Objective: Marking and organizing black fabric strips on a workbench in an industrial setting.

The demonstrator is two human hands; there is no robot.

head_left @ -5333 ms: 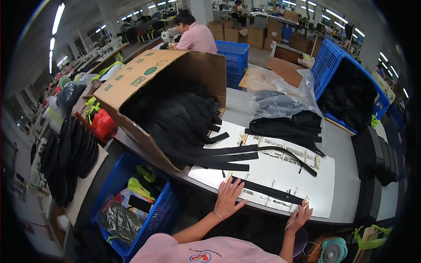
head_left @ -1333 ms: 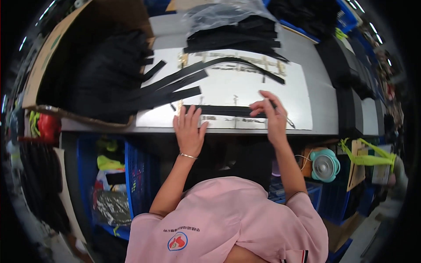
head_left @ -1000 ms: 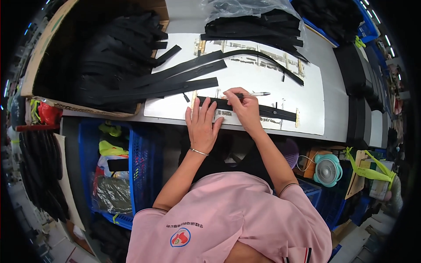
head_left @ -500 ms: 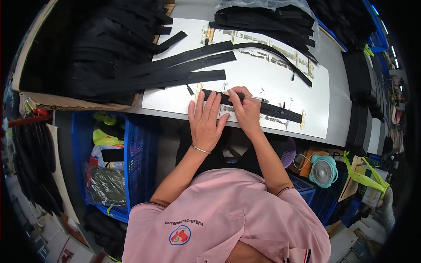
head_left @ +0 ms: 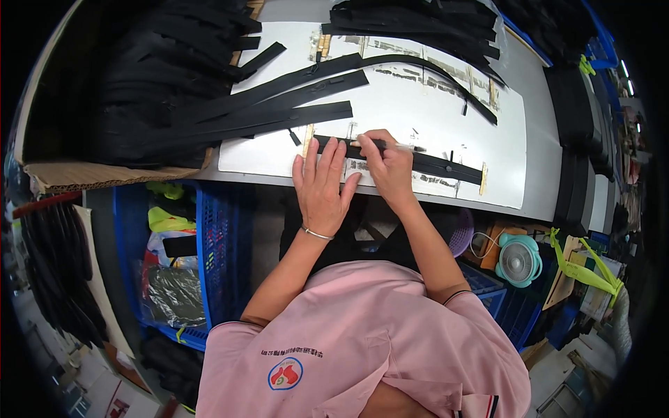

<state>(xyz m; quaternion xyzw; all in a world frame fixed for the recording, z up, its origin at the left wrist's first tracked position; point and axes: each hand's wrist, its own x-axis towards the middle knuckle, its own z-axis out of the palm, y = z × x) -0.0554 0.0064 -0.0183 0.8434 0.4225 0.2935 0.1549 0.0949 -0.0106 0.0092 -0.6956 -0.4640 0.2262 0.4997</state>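
Observation:
A black zipper strip [head_left: 446,168] lies lengthwise on a marked white board [head_left: 509,125], between two tan tape pieces. My left hand [head_left: 320,184] is spread flat, its fingertips pressing the strip's left part. Just right of it, my right hand [head_left: 391,174] pinches a pen [head_left: 405,146] with a clear end pointing right. The pen's tip is close to the strip's upper edge; whether it touches is too small to tell. A small dark pull stands up from the strip toward its right end. Several more black zipper strips [head_left: 300,113] stretch across the board beyond my hands.
A cardboard box [head_left: 118,174] heaped with black strips stands at the left. Another pile of strips [head_left: 411,28] lies at the back on plastic. Black padded pieces [head_left: 571,111] are stacked right. Below the table are a blue crate [head_left: 209,251] and a teal fan [head_left: 519,261].
The whole view has shifted slightly. My left hand still lies flat on the strip. In my right hand, the pen stays at nearly the same spot, its angle slightly changed.

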